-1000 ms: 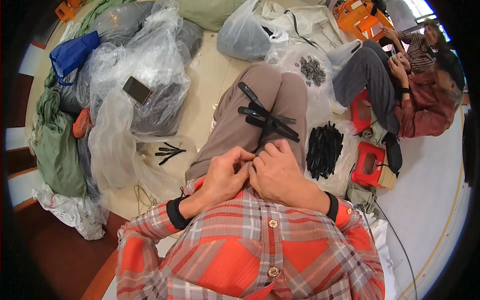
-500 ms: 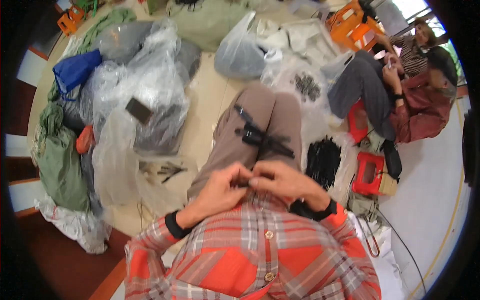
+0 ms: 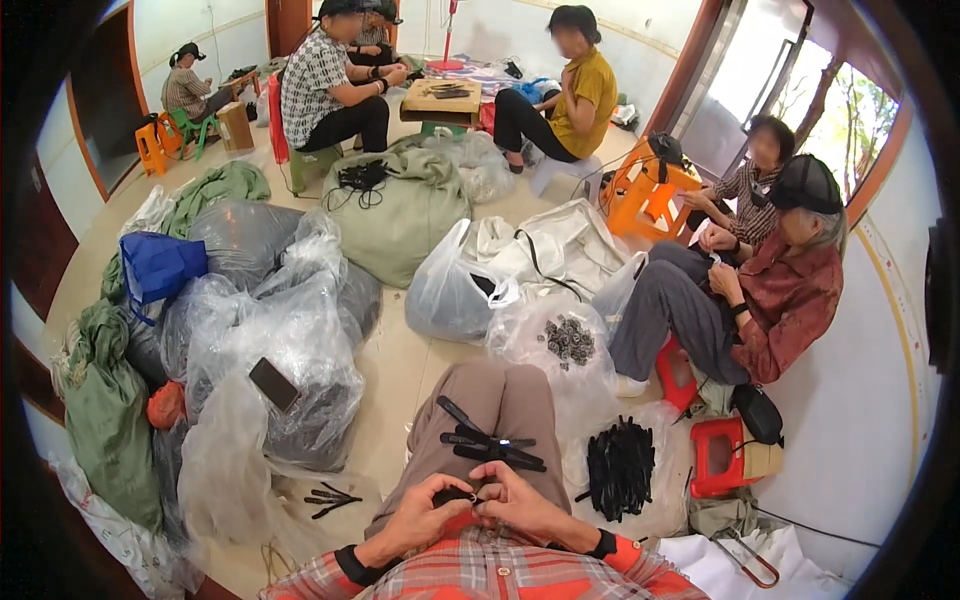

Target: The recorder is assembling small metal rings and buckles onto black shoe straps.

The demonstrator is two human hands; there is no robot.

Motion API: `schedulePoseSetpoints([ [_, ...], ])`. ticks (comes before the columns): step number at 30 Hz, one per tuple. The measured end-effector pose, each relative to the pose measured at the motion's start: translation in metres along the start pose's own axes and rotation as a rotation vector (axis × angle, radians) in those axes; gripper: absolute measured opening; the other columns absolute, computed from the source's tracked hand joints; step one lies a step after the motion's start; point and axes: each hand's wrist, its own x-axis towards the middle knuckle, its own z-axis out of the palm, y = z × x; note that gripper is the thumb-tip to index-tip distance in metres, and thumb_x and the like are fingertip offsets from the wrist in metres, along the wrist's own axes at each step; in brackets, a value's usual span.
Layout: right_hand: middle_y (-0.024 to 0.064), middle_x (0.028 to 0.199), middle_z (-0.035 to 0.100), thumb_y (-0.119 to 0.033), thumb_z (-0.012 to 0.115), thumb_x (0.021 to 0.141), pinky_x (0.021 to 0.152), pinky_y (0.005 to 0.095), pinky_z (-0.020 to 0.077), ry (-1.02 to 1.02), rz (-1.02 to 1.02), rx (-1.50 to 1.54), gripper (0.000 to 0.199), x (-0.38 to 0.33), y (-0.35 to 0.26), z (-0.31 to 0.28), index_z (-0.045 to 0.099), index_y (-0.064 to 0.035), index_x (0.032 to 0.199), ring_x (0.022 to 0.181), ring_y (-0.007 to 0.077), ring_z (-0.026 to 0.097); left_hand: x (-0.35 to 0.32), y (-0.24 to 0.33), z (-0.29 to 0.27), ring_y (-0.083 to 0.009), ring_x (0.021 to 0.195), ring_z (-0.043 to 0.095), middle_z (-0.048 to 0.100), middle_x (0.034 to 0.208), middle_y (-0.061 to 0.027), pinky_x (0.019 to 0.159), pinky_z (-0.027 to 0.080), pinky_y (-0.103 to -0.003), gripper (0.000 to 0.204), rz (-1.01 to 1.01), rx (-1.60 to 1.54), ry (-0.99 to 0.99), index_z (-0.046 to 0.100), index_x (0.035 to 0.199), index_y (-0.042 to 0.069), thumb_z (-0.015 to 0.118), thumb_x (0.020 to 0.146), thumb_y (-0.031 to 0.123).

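Both hands meet low over my lap, fingertips nearly touching. The fingers of my left hand (image 3: 425, 517) are closed on a small black strap (image 3: 455, 496); part of it shows between thumb and forefinger. My right hand (image 3: 520, 503) pinches the strap's other end, where a small ring-like bit shows, too small to make out well. On my thighs, just beyond the fingers, several black straps (image 3: 492, 448) lie crossed in a loose heap. To the right of my legs, a larger pile of black straps (image 3: 620, 470) rests on clear plastic.
A few black straps (image 3: 330, 498) lie on the floor at left. Behind them are plastic-wrapped bundles (image 3: 300, 370) with a phone (image 3: 274, 385) on top. Ahead, small dark pieces (image 3: 568, 342) sit on a plastic bag. A red stool (image 3: 718, 455) and seated co-workers (image 3: 775, 280) are at right.
The view has tilted up, bringing the far room and more co-workers into sight. My hands stay together over my lap, and more of the black strap shows between them.
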Motion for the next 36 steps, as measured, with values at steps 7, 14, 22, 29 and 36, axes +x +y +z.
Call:
schedulePoseSetpoints([
  [7,-0.0002,0.087,0.052,-0.021,0.048,0.09,0.067,0.0205,0.042,-0.069,-0.043,-0.044,0.033,-0.005,-0.018,0.001,0.047,-0.0025,0.118,0.074,0.0059,0.048,0.01,0.009,-0.003,-0.0089,0.057,0.055,0.06,0.072,-0.0072,0.052,0.045,-0.02,0.024,0.003,0.058,-0.037,0.055,0.099,-0.004,0.062,0.081,0.01],
  [14,0.0003,0.073,0.055,-0.023,0.049,0.09,0.056,0.0207,0.043,0.006,0.023,0.226,0.019,-0.002,-0.008,-0.002,0.054,-0.0045,0.089,0.062,0.0092,0.053,0.003,0.02,0.006,-0.0162,0.072,0.062,0.063,0.084,-0.0146,0.067,0.05,-0.023,0.017,-0.077,-0.106,-0.023,0.056,0.095,-0.006,0.06,0.08,0.002],
  [22,0.0048,0.061,0.057,-0.021,0.052,0.086,0.04,0.022,0.0347,0.148,-0.167,-0.013,0.019,-0.024,-0.025,0.015,0.054,-0.0029,0.08,0.043,0.0091,0.046,0.003,0.011,0.012,-0.0106,0.066,0.056,0.06,0.077,-0.0041,0.059,0.046,-0.023,0.014,0.246,-0.016,-0.099,0.058,0.093,0.0,0.06,0.081,0.007],
  [29,0.0096,0.064,0.058,-0.019,0.053,0.085,0.042,0.0223,0.0382,0.148,-0.23,-0.053,0.015,-0.01,-0.004,0.002,0.049,-0.0043,0.087,0.047,0.01,0.049,0.003,0.01,0.011,-0.0119,0.072,0.056,0.06,0.081,-0.0068,0.063,0.047,-0.026,0.015,0.278,0.156,-0.059,0.057,0.092,-0.001,0.061,0.08,0.008],
  [36,0.0012,0.074,0.053,-0.024,0.056,0.084,0.056,0.0207,0.0411,-0.022,-0.074,-0.059,0.022,-0.007,-0.003,-0.013,0.052,-0.0025,0.088,0.065,0.0068,0.05,0.003,0.014,0.02,-0.0069,0.058,0.043,0.052,0.069,-0.0024,0.053,0.038,-0.021,0.008,0.276,0.124,-0.067,0.053,0.088,0.001,0.056,0.085,0.009],
])
